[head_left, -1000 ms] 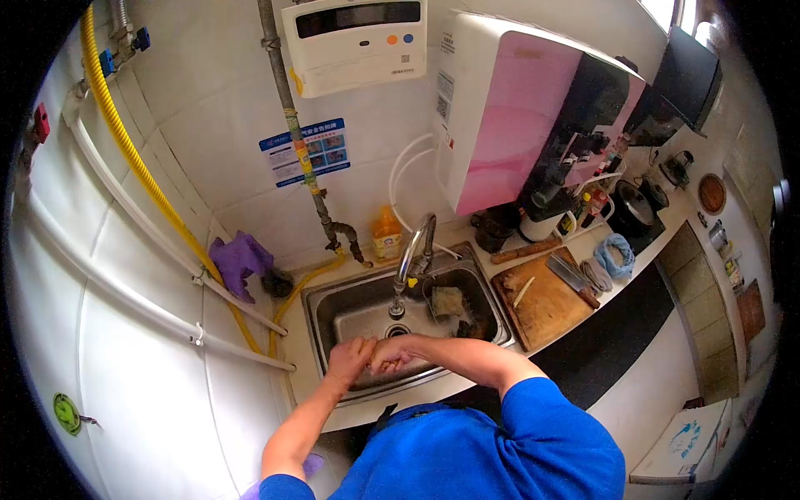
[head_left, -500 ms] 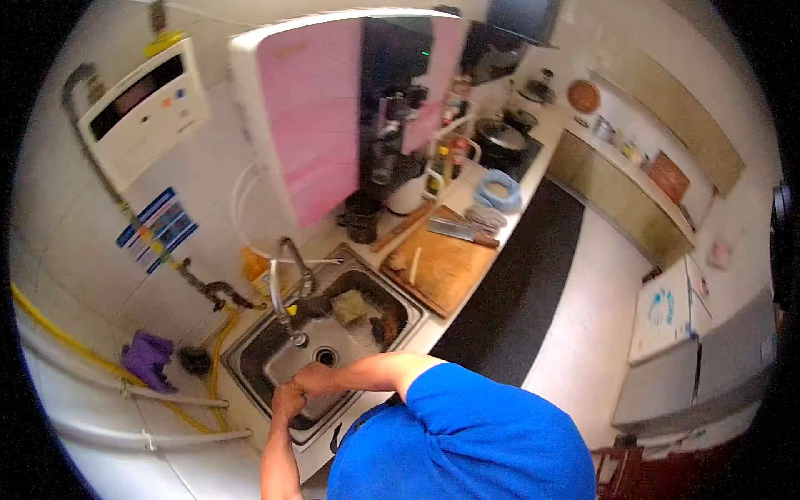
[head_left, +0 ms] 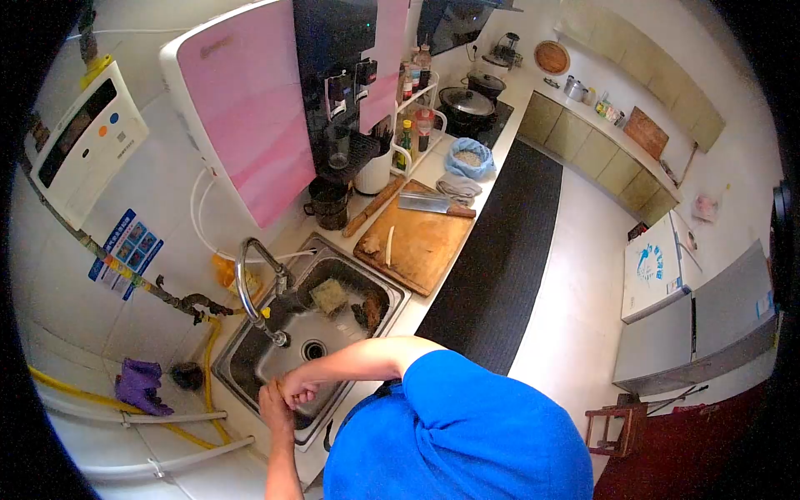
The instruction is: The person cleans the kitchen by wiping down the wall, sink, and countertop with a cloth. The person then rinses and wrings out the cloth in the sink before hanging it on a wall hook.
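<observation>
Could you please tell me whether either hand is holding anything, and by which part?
No object shows in the left hand or right hand; they touch each other over the sink. Anything small hidden between them cannot be told.

Head-worn view, forward and steeply downward

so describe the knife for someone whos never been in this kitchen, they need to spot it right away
Start at the steel sink, then move to the wooden cutting board beside it. The knife lies across the board's end farther from the sink. Its broad metal blade sets it apart from the thin pale strip and the wooden stick nearby.
</observation>
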